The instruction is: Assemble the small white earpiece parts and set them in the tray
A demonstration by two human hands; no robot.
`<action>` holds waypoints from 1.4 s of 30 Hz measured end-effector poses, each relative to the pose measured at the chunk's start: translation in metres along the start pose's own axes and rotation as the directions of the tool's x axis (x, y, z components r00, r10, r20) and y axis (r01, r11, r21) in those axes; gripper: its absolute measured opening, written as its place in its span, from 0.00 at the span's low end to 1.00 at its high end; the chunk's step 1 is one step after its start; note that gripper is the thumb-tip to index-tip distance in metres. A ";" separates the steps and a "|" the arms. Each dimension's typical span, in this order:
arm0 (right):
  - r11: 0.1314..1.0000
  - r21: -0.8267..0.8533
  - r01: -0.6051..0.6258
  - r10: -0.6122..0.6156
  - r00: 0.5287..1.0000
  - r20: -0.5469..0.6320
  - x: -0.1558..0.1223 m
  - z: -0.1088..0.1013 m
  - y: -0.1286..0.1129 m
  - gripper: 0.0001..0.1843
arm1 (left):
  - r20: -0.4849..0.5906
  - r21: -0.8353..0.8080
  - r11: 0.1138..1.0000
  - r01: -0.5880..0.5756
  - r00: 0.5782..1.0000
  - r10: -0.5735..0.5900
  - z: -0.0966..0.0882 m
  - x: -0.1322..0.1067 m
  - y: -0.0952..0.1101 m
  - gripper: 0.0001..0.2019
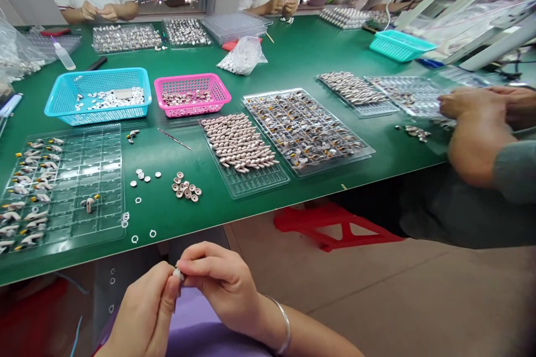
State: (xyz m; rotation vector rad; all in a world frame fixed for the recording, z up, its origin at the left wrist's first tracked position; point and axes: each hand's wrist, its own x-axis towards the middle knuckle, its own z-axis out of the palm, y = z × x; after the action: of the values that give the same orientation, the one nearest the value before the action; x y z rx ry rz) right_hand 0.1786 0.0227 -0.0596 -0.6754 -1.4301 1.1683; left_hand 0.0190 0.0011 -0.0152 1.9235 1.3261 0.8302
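Below the near edge of the green table (293, 61), over my lap, my left hand (144, 312) and my right hand (218, 279) meet. Both pinch one small pale earpiece part (178, 274) between their fingertips; most of the part is hidden by the fingers. A silver bangle (285, 326) sits on my right wrist. Nearest on the table lie loose small rings (186, 187) and washers (142, 175). A clear compartment tray (62, 184) at the left holds several pale parts along its left side.
A blue basket (98, 95) and a pink basket (192, 95) hold small parts. Tweezers (175, 139) lie beside a tray of pink pieces (238, 142) and a filled tray (305, 128). A co-worker's hands (473, 117) work at the right; two more people sit across. A red stool (330, 226) stands below.
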 end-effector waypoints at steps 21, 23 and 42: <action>0.998 -0.036 0.050 -0.048 0.997 0.062 0.002 -0.002 -0.006 0.18 | -0.020 0.129 0.985 -0.114 0.993 0.117 -0.003 -0.003 -0.001 0.12; 0.996 -0.063 0.063 -0.058 0.996 0.068 0.003 -0.003 -0.006 0.17 | 0.008 0.111 0.989 -0.097 0.995 0.097 -0.004 -0.002 -0.001 0.13; 0.984 -0.108 0.144 -0.131 0.984 0.117 0.008 -0.004 -0.013 0.14 | 0.051 0.114 0.987 -0.112 0.993 0.106 -0.006 -0.002 0.001 0.15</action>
State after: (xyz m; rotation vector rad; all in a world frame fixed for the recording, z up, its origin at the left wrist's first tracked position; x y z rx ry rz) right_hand 0.1833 0.0266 -0.0446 -0.5896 -1.6215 1.0336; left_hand 0.0138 -0.0004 -0.0110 2.1100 1.2774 0.7723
